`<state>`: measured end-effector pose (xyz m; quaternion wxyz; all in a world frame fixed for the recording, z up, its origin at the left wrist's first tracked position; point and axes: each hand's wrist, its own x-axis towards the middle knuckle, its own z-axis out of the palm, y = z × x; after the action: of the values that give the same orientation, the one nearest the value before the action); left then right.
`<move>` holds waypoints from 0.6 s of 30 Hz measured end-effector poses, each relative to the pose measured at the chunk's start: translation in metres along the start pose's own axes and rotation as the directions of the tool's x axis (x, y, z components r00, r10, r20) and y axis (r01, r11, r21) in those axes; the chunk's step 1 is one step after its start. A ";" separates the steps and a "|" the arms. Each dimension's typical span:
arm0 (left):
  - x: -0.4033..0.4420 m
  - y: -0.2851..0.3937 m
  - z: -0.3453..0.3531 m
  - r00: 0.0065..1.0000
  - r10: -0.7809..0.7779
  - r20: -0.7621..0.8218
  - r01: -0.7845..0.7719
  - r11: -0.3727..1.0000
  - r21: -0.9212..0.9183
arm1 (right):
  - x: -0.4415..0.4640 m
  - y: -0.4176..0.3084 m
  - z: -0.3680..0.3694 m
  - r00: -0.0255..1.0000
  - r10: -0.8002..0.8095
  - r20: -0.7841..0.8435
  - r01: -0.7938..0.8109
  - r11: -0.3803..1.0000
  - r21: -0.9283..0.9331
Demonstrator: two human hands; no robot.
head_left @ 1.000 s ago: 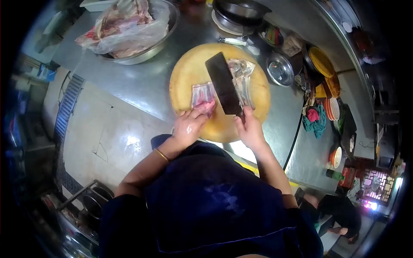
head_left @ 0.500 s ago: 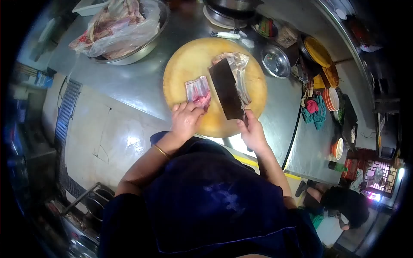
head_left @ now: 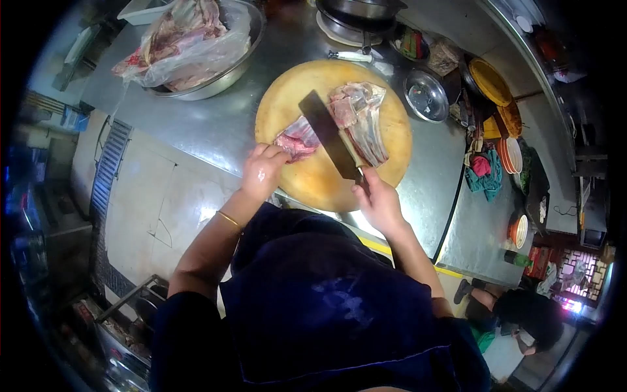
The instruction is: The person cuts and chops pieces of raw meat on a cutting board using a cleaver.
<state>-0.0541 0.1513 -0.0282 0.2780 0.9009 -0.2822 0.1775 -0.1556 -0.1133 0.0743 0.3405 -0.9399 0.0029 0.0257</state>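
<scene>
My right hand (head_left: 377, 201) is closed round the handle of a cleaver (head_left: 324, 132). Its broad dark blade slants up and left over the round wooden chopping board (head_left: 307, 189). A smaller piece of ribs (head_left: 298, 139) lies at the left of the board, its right end close to the blade. The fingers of my left hand (head_left: 264, 171) are curled over that piece's left end and grip it. Right of the blade lies a larger slab of ribs (head_left: 364, 117), partly hidden by the cleaver.
A metal basin (head_left: 241, 68) with bagged meat (head_left: 189, 46) stands at the back left of the steel table (head_left: 222, 140). Behind the board lies a white-handled tool (head_left: 351, 57). A metal bowl (head_left: 426, 96) sits to its right. Another person (head_left: 526, 317) is at the lower right.
My left hand has moved left and turned the smaller rib piece. The cleaver has tilted, its top end swinging left towards that piece. The view has shifted slightly.
</scene>
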 end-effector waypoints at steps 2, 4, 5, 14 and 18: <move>0.003 0.006 -0.002 1.000 0.007 -0.029 -0.007 1.000 0.011 | 0.006 -0.005 0.001 0.998 -0.050 0.035 0.052 0.996 -0.071; 0.004 0.009 -0.006 1.000 -0.008 -0.024 0.009 1.000 0.011 | 0.014 -0.010 0.006 0.993 -0.084 0.086 0.097 0.981 -0.169; 0.005 0.010 -0.007 1.000 -0.016 -0.022 0.017 1.000 0.011 | 0.018 -0.014 0.010 0.989 -0.091 0.119 0.117 0.966 -0.231; -0.004 0.006 0.000 0.992 -0.052 -0.116 0.043 0.996 -0.079 | 0.024 -0.016 0.013 0.977 -0.120 0.178 0.176 0.923 -0.341; -0.004 0.008 -0.001 0.991 -0.070 -0.117 0.060 0.994 -0.088 | 0.021 -0.012 0.015 0.974 -0.106 0.201 0.171 0.923 -0.343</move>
<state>-0.0625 0.1485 -0.0260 0.3377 0.8849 -0.2425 0.2102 -0.1348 -0.0942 0.0695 0.1632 -0.9779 -0.0989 0.0856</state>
